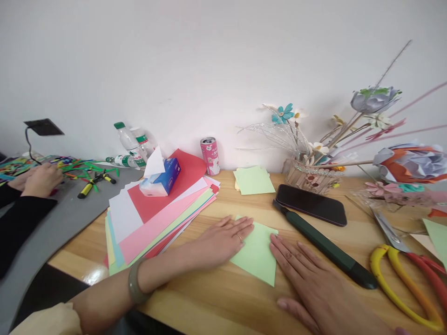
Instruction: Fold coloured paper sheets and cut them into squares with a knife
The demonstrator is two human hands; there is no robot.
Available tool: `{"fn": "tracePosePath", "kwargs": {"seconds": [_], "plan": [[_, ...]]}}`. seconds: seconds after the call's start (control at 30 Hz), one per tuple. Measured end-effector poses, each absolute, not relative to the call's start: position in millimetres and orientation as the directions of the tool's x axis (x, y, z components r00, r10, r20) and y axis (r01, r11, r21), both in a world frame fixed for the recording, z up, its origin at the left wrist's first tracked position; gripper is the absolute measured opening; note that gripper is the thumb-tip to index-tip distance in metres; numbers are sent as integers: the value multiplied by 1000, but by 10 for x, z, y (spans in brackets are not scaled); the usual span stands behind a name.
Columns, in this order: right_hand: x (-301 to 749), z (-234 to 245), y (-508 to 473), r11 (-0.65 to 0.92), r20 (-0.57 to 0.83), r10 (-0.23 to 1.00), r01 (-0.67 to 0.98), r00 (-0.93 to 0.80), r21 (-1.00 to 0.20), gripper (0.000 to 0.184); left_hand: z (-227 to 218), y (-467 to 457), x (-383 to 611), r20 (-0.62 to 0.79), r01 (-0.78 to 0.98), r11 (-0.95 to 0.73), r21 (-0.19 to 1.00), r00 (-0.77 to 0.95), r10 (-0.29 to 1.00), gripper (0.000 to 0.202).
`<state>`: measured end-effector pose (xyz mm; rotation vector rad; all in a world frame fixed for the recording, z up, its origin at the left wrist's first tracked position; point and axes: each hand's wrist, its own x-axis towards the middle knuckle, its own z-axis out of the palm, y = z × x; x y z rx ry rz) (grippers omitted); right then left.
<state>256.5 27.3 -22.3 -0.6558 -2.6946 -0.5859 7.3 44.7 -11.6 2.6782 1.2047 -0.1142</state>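
A light green sheet of paper [257, 251] lies on the wooden table between my hands. My left hand [223, 239] rests flat with fingers stretched over its upper left part; a ring and a bangle show on that arm. Beside the sheet's right edge, my right hand [310, 279] lies flat, its fingertips touching near the upper right corner and its thumb spread. Whether the sheet is folded I cannot tell. Just right of it lies a dark green utility knife [324, 244]. Scissors [398, 260] with yellow and red handles are farther right.
Behind are a stack of coloured paper [160, 223], a tissue box [162, 179], a pink can [210, 156], green paper squares [254, 180], a phone [311, 204] and a flower basket [312, 176]. At left, another person's hands [42, 179] work near plastic bottles [131, 144].
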Motion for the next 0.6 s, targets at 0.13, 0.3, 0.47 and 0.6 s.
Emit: {"fn": "tracePosePath", "kwargs": {"seconds": [0.13,0.3,0.47,0.6], "plan": [[2589,-219,354,792,419,381,525,-824,311,72,-118,405,71,-118,757,-651,60,652,749,46],[2480,-153,497,765,423,506,618,-752,183,43,-167,276,46,0,773,-619,-138,625,781,43],[2309,-117,450,767,455,509,625,-731,145,32,-136,197,111,20,786,-553,-277,580,814,40],[2259,-163,381,804,438,481,581,-759,124,23,-40,239,195,51,760,-563,-325,608,792,33]]}}
